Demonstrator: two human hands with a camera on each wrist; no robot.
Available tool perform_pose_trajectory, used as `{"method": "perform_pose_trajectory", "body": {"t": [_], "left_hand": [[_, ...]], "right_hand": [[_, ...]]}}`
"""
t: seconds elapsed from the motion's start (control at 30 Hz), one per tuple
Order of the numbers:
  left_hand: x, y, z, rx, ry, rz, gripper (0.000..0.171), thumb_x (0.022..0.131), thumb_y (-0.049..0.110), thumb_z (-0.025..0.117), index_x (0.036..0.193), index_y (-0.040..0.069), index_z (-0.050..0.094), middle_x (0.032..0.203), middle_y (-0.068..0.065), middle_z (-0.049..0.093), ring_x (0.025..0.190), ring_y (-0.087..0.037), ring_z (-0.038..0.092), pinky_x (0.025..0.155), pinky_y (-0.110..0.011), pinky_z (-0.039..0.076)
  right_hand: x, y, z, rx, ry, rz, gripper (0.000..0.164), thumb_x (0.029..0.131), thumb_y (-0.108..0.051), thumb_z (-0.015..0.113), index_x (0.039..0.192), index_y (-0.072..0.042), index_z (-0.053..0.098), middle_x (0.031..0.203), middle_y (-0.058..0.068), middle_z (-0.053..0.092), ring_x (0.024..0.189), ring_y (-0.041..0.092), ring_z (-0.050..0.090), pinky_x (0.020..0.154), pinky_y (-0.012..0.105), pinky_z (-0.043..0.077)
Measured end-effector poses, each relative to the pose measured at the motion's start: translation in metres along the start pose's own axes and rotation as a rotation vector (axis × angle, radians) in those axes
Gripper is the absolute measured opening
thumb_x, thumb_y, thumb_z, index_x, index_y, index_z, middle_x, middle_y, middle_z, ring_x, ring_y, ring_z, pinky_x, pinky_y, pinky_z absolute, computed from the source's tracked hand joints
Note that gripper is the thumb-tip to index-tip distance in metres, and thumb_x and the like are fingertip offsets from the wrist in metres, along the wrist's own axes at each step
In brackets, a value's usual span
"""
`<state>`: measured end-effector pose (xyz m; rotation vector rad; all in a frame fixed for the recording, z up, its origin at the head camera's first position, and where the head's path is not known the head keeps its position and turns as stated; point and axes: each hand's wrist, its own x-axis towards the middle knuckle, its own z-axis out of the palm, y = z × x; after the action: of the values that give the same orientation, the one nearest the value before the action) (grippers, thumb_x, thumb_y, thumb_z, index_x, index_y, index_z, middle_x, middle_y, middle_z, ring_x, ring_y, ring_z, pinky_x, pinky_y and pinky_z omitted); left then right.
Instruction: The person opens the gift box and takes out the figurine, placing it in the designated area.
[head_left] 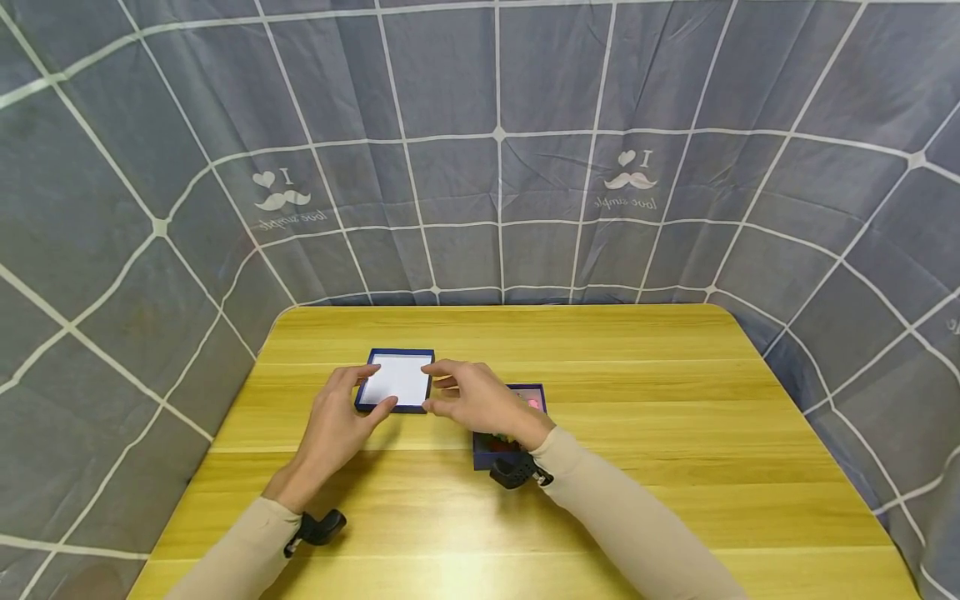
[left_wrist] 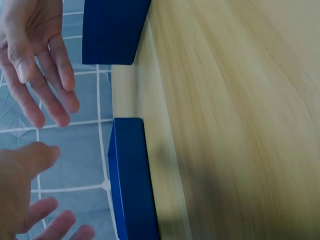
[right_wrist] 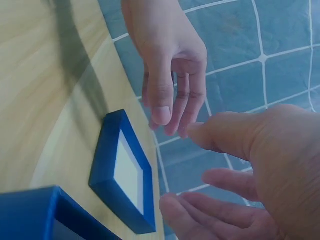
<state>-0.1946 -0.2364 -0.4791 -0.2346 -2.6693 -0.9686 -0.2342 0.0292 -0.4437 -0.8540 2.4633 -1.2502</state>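
A shallow blue box lid or tray (head_left: pixel 399 379) with a white inside lies on the wooden table. My left hand (head_left: pixel 339 412) is over its left side, fingers spread and nothing between them. Over its right side hovers my right hand (head_left: pixel 476 398), also empty, its fingers loosely bent. In the right wrist view the shallow tray (right_wrist: pixel 97 165) sits below both hands, apart from them. A deeper blue box (head_left: pixel 491 461) stands to the right, partly hidden under my right forearm. Inside it show a small pink thing (head_left: pixel 534 403) and darker items, mostly hidden.
The wooden table (head_left: pixel 675 467) stretches wide to the right of the boxes. A grey checked curtain (head_left: pixel 555 183) hangs behind it and along both sides. Each wrist carries a black strap device (head_left: pixel 322 528) over a beige sleeve (head_left: pixel 247 542).
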Motion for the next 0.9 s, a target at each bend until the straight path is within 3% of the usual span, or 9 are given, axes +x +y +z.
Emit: {"method": "perform_pose_trajectory", "body": {"t": [0.3,0.47,0.9], "left_hand": [[0.001,0.013,0.016,-0.056,-0.082,0.076,0.06,0.105,0.023,0.091,0.156,0.003,0.066,0.151,-0.026,0.067,0.139,-0.05,0.071,0.113,-0.069,0.061],[0.001,0.02,0.025,-0.073,-0.119,0.11,0.063,0.105,0.027,0.091,0.159,0.005,0.065,0.154,-0.024,0.066,0.141,-0.048,0.071,0.114,-0.069,0.061],[0.001,0.034,0.042,-0.109,-0.247,0.133,0.074,0.109,0.046,0.085,0.169,0.013,0.058,0.166,-0.016,0.06,0.152,-0.041,0.064,0.123,-0.067,0.057]], "right_hand": [[-0.012,0.003,-0.017,-0.049,0.031,-0.001,0.051,0.115,-0.023,0.078,0.163,-0.012,0.067,0.165,0.014,0.07,0.143,0.038,0.075,0.121,0.054,0.062],[-0.018,0.007,-0.026,-0.103,0.042,-0.046,0.047,0.115,-0.021,0.078,0.16,-0.01,0.07,0.162,0.014,0.072,0.14,0.038,0.077,0.118,0.055,0.064],[-0.041,0.025,-0.048,-0.225,0.056,-0.103,0.044,0.115,-0.024,0.078,0.157,-0.012,0.072,0.155,0.012,0.075,0.134,0.033,0.08,0.113,0.05,0.067]]}}
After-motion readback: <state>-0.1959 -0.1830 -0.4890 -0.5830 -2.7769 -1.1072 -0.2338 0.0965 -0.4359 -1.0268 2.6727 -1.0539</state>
